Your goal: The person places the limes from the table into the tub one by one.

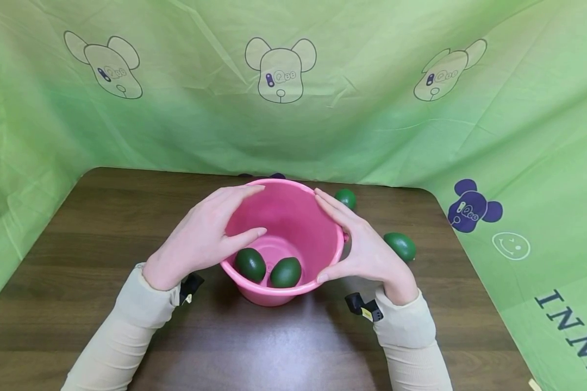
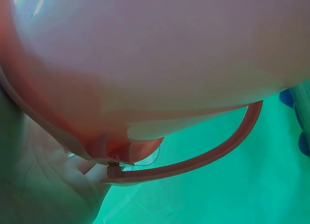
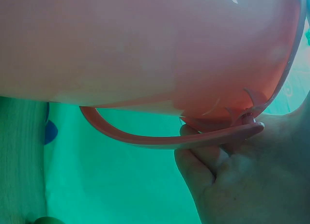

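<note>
A pink bucket (image 1: 270,297) stands in the middle of the head view, with two dark green avocados (image 1: 286,272) at its near inner side. My left hand (image 1: 200,233) holds the left rim, its thumb reaching over the opening. On the opposite side, my right hand (image 1: 364,247) grips the rim with fingers and thumb spread along it. Both wrist views show the bucket's outer wall (image 2: 169,54) up close. Its pink handle (image 3: 145,141) hangs away from the wall, and each palm lies beside a handle joint. Some fingers are hidden behind the bucket.
Two more green avocados lie on the brown wooden table (image 1: 102,228) right of the bucket: one avocado (image 1: 345,199) behind my right hand, another avocado (image 1: 399,247) beside it. A green printed cloth (image 1: 283,136) hangs behind the table and along its sides.
</note>
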A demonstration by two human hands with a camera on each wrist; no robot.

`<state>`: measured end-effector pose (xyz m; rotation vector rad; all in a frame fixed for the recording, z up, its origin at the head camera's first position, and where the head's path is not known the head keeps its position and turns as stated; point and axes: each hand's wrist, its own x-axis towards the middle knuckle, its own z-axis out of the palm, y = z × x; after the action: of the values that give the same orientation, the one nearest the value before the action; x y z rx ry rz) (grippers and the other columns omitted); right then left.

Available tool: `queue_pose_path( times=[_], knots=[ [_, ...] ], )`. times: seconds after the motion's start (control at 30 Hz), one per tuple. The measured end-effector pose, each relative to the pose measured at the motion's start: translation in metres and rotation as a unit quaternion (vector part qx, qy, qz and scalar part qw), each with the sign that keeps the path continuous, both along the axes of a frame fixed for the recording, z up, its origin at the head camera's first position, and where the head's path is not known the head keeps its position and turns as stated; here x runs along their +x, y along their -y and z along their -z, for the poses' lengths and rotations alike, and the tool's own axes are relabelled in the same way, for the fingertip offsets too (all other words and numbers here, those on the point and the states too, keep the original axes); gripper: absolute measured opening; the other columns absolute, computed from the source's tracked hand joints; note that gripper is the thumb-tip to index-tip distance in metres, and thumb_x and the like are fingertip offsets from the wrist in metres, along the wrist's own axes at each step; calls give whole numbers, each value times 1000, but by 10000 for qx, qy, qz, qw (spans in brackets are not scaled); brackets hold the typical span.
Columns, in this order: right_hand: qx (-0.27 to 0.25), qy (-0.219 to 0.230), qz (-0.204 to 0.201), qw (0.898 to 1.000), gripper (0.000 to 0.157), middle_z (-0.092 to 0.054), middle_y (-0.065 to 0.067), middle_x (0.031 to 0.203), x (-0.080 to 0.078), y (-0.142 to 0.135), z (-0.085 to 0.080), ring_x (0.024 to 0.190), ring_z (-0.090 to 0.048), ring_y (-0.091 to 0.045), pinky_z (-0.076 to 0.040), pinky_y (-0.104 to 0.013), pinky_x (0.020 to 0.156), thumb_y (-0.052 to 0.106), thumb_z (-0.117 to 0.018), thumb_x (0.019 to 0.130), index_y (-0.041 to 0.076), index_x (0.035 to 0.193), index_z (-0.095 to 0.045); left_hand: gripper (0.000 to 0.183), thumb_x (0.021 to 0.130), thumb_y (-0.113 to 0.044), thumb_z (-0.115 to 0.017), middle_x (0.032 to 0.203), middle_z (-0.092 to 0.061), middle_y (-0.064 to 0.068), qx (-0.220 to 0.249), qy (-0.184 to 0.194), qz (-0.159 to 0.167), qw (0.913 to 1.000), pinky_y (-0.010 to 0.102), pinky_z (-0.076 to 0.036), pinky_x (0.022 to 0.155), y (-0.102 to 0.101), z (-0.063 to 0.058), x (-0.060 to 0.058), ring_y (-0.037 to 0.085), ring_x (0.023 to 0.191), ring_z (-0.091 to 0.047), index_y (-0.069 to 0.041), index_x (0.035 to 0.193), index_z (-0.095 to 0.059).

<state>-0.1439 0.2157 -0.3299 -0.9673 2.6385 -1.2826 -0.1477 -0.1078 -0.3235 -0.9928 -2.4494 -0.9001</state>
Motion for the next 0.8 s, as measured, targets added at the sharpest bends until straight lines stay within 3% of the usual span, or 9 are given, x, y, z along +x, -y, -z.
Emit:
queue_pose_path(
  times=[0.4, 0.8],
  knots=[
    [-20, 56, 1, 10000, 130, -20, 11, 167, 0, 0, 0, 147, -27, -13, -48, -43, 102, 15, -102, 55, 25, 163, -30, 71, 89, -42, -79, 144, -55, -3, 337, -294, 3, 9990, 41, -44, 105, 1, -1, 1, 18, 132, -49, -16, 149, -52],
    [-40, 35, -11, 10000, 129, -20, 12, 167, -1, -1, 0, 148, -26, -14, -47, -44, 103, 22, -102, 55, 24, 162, -30, 69, 88, -40, -80, 144, -56, -3, 496, -333, -40, 9982, 42, -44, 105, 8, 1, 1, 18, 131, -50, -17, 147, -54]
  ],
)
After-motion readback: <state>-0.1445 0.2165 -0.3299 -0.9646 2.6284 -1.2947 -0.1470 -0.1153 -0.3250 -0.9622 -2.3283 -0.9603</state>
